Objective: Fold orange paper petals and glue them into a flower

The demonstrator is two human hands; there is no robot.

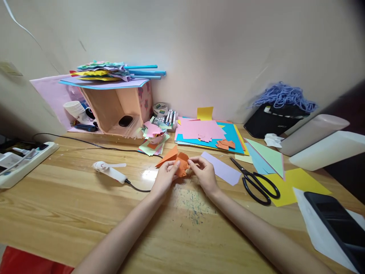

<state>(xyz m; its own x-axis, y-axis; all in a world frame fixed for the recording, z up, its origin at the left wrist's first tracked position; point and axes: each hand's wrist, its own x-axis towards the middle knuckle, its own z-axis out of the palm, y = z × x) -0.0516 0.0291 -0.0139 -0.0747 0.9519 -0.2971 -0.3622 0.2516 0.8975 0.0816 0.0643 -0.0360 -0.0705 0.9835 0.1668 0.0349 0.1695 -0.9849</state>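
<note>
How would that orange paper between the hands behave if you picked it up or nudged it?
The orange paper is probably very light, since its sheet looks thin, so a nudge would likely shift it easily. Its folded-looking shape may add some stiffness. A hard squeeze could crumple it, though; the left hand pinches it at one side.

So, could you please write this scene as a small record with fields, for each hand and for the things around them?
Left hand: holds folded orange paper between thumb and fingers
Right hand: fingertips at the orange paper's right edge; exact grip unclear
To the right: lavender paper, then black-handled scissors partly over yellow paper
To the left: white corded tool, lying on the wooden table
Behind: stacked coloured sheets, orange scraps on top
</note>
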